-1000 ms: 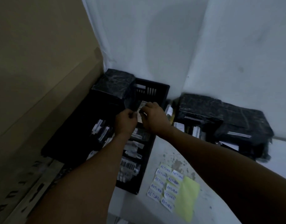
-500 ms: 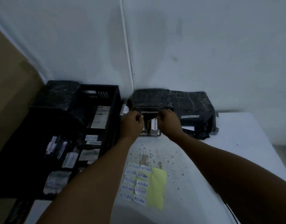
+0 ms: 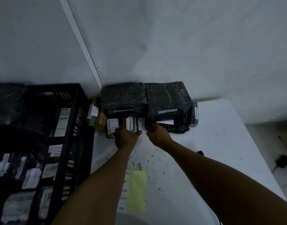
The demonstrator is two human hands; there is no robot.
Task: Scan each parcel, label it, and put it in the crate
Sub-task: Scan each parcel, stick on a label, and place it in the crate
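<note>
- Left hand (image 3: 125, 135) reaching onto small black-wrapped parcel with white barcode label (image 3: 131, 125), fingers laid over its front, thumb spread to the right; grip looks loose.
- Right hand (image 3: 156, 134) curled just beside it, seemingly holding nothing.
- Parcel standing at front of dark parcel stack against wall, on white speckled table (image 3: 212, 143).
- Best done: pinch both sides firmly, lift clear of neighbours, keep barcode facing up for scanning.
- Black slatted plastic crate (image 3: 74, 127) waiting at left, already holding labelled parcels.
- Yellow sheet of handwritten return labels (image 3: 137, 192) lying near, between forearms.
</note>
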